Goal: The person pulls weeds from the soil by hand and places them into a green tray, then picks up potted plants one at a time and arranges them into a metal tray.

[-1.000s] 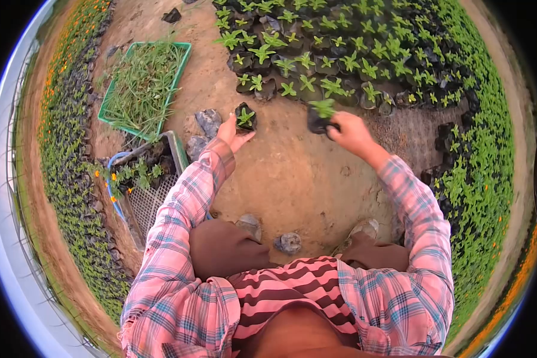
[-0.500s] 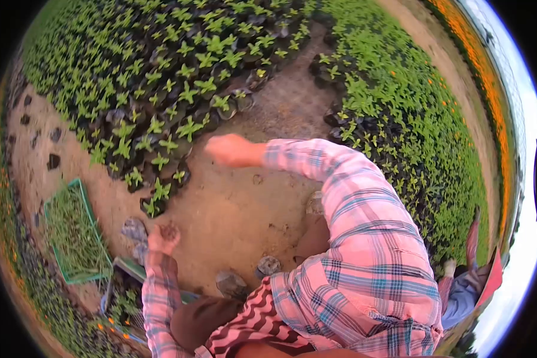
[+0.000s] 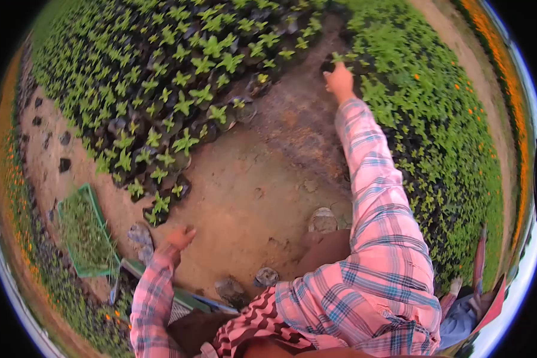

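My right hand (image 3: pixel 340 82) reaches far forward to the edge of the right-hand plant block. Its fingers close round a seedling in a black grow bag (image 3: pixel 329 62), and some of them are hidden by the hand itself. Low over bare soil at the left, my left hand (image 3: pixel 179 238) is empty, its fingers stretched out to the right. Just beyond it stands the near corner of a large block of bagged seedlings (image 3: pixel 161 204), green leaves above black bags.
A green crate (image 3: pixel 95 215) of cut greenery stands at the left, beside a grey crumpled thing (image 3: pixel 141 237). Loose dark bags (image 3: pixel 64 164) lie on the soil. Another person (image 3: pixel 462 304) is at the right edge. Orange flowers (image 3: pixel 501 77) line the far right.
My right hand has swung from the left block's edge forward and right to the bagged seedling. My left hand has shifted slightly right, its fingers now extended. The view has tilted a little.
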Action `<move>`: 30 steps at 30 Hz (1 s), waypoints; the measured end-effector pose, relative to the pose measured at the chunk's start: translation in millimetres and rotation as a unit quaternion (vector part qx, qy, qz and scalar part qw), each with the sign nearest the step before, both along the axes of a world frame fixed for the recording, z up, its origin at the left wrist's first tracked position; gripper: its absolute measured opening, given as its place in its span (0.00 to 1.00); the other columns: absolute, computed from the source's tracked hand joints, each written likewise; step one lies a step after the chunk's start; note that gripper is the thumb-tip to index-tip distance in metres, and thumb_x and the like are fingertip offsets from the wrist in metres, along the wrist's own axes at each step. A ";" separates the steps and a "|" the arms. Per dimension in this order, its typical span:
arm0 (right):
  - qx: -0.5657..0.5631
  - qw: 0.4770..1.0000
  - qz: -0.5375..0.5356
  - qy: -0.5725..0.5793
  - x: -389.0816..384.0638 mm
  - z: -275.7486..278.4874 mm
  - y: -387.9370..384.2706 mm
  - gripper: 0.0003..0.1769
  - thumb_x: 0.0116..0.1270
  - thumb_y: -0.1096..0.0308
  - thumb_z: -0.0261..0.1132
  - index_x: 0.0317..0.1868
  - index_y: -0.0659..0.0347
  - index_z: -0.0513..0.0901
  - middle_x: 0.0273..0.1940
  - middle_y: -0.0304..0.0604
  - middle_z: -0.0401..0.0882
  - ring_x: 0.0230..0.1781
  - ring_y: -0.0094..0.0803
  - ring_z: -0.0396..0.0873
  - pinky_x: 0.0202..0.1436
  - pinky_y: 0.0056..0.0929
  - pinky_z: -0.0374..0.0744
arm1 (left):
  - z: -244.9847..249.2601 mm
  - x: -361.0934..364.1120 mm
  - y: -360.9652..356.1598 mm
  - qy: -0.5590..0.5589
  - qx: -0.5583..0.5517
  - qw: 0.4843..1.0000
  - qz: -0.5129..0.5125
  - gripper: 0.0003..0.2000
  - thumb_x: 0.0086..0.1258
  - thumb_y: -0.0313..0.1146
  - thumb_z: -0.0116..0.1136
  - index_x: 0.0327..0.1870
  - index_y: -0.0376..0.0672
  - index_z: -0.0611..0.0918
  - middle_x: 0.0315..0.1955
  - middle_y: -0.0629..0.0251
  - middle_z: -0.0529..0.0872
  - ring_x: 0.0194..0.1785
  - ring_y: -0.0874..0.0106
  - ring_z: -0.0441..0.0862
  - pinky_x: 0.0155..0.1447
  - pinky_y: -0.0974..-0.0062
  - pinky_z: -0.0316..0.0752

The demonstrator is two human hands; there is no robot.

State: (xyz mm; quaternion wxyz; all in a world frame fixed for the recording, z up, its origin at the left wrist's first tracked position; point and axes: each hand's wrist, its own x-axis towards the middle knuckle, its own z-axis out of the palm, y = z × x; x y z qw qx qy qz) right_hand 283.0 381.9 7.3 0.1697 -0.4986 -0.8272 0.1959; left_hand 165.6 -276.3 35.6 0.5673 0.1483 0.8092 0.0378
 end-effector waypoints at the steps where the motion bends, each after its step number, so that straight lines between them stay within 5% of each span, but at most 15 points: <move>1: 0.033 0.999 0.026 -0.032 -0.2 -9.4 4.1 0.18 0.56 0.63 0.67 0.42 0.65 0.75 0.33 0.58 0.81 0.39 0.53 0.80 0.44 0.46 0.78 | -22.9 0.2 -0.4 0.057 0.028 0.995 -0.071 0.22 0.64 0.52 0.55 0.47 0.41 0.80 0.28 0.55 0.86 0.34 0.60 0.84 0.39 0.63 0.76; 2: 0.068 0.994 0.051 -0.062 -0.3 -18.3 7.9 0.17 0.55 0.63 0.67 0.39 0.66 0.75 0.34 0.59 0.81 0.39 0.55 0.80 0.45 0.48 0.78 | -10.4 2.3 31.0 0.044 -0.019 0.996 -0.081 0.28 0.61 0.55 0.57 0.50 0.38 0.78 0.35 0.48 0.85 0.41 0.53 0.82 0.47 0.61 0.75; 3: 0.150 0.981 0.081 -0.090 -1.4 -28.5 11.8 0.16 0.56 0.63 0.66 0.37 0.66 0.75 0.33 0.59 0.81 0.38 0.55 0.80 0.43 0.47 0.78 | -20.8 9.4 36.6 0.080 0.048 0.996 -0.002 0.36 0.55 0.60 0.61 0.52 0.33 0.75 0.43 0.43 0.82 0.47 0.53 0.81 0.51 0.63 0.75; 5: 0.168 0.978 0.114 -0.048 1.8 -17.9 0.4 0.10 0.57 0.66 0.64 0.33 0.64 0.76 0.32 0.58 0.81 0.37 0.54 0.80 0.39 0.48 0.77 | -44.3 21.0 63.6 0.114 -0.021 0.993 0.010 0.44 0.45 0.61 0.68 0.53 0.29 0.72 0.52 0.39 0.76 0.54 0.52 0.76 0.55 0.64 0.73; 7: 0.189 0.969 0.159 0.001 11.5 -11.2 -16.9 0.08 0.59 0.67 0.63 0.32 0.64 0.76 0.30 0.56 0.80 0.29 0.49 0.82 0.30 0.44 0.77 | -46.1 42.2 80.2 0.266 -0.046 0.963 -0.025 0.48 0.37 0.61 0.73 0.54 0.29 0.71 0.54 0.42 0.74 0.57 0.53 0.74 0.57 0.65 0.73; 9: -0.056 0.985 0.151 0.067 18.3 29.1 -65.8 0.08 0.61 0.68 0.64 0.32 0.64 0.76 0.26 0.50 0.79 0.20 0.38 0.80 0.25 0.36 0.76 | -28.0 49.0 96.4 0.253 -0.082 0.964 0.018 0.49 0.37 0.60 0.74 0.55 0.30 0.70 0.54 0.44 0.73 0.58 0.54 0.74 0.57 0.65 0.73; 13: -0.302 0.913 0.270 0.053 17.3 54.6 -154.9 0.09 0.62 0.68 0.66 0.34 0.65 0.76 0.23 0.41 0.75 0.15 0.22 0.75 0.22 0.27 0.74 | -6.3 45.1 110.7 0.233 -0.125 0.963 0.048 0.50 0.35 0.59 0.76 0.57 0.31 0.69 0.53 0.49 0.72 0.56 0.57 0.75 0.56 0.67 0.74; 15: -0.345 0.865 0.363 0.013 -1.6 74.8 -201.3 0.07 0.59 0.71 0.65 0.33 0.64 0.76 0.26 0.44 0.76 0.20 0.30 0.78 0.26 0.30 0.76 | -9.1 45.3 108.6 0.236 -0.122 0.962 0.062 0.50 0.36 0.57 0.76 0.57 0.30 0.68 0.53 0.45 0.73 0.55 0.55 0.76 0.56 0.66 0.75; 17: -0.131 0.799 0.581 0.089 -27.7 74.7 -236.3 0.07 0.55 0.74 0.64 0.32 0.63 0.74 0.28 0.47 0.77 0.28 0.41 0.79 0.31 0.34 0.77 | -9.5 45.4 107.5 0.242 -0.111 0.962 0.066 0.49 0.36 0.56 0.77 0.57 0.30 0.68 0.52 0.42 0.73 0.54 0.54 0.77 0.55 0.66 0.76; 19: -0.088 0.751 0.647 0.093 -53.8 71.2 -269.8 0.07 0.51 0.76 0.61 0.31 0.63 0.72 0.29 0.49 0.74 0.32 0.50 0.76 0.35 0.42 0.77 | -9.4 45.4 109.1 0.242 -0.134 0.959 0.067 0.48 0.37 0.58 0.76 0.57 0.33 0.70 0.53 0.49 0.74 0.56 0.55 0.75 0.56 0.66 0.74; 21: -0.034 0.742 0.670 0.001 -77.0 59.1 -302.5 0.04 0.55 0.71 0.58 0.30 0.62 0.72 0.29 0.48 0.73 0.33 0.47 0.77 0.35 0.42 0.77 | -24.9 46.6 94.1 0.249 -0.120 0.961 0.021 0.46 0.38 0.58 0.75 0.56 0.33 0.71 0.52 0.48 0.75 0.56 0.55 0.75 0.56 0.65 0.73; 24: -0.005 0.696 0.716 0.053 -79.9 31.9 -323.7 0.05 0.58 0.69 0.55 0.34 0.59 0.73 0.32 0.47 0.74 0.34 0.45 0.78 0.33 0.41 0.77 | -49.1 48.8 80.9 0.238 -0.063 0.969 0.026 0.44 0.42 0.59 0.73 0.55 0.32 0.73 0.51 0.48 0.78 0.56 0.56 0.75 0.60 0.64 0.70; 27: 0.022 0.747 0.663 0.043 -53.2 53.0 -301.7 0.06 0.54 0.70 0.59 0.33 0.60 0.74 0.33 0.48 0.75 0.37 0.45 0.79 0.35 0.43 0.78 | -24.7 50.0 90.1 0.251 -0.056 0.966 0.015 0.49 0.41 0.58 0.74 0.60 0.30 0.68 0.56 0.45 0.74 0.60 0.54 0.73 0.62 0.65 0.69; 30: -0.053 0.883 0.437 0.160 -25.9 36.9 -241.4 0.15 0.53 0.73 0.56 0.43 0.63 0.78 0.41 0.53 0.77 0.44 0.50 0.76 0.48 0.44 0.76 | -25.6 47.3 87.3 0.242 -0.044 0.968 0.037 0.48 0.40 0.55 0.75 0.59 0.30 0.67 0.56 0.43 0.73 0.59 0.52 0.73 0.61 0.64 0.70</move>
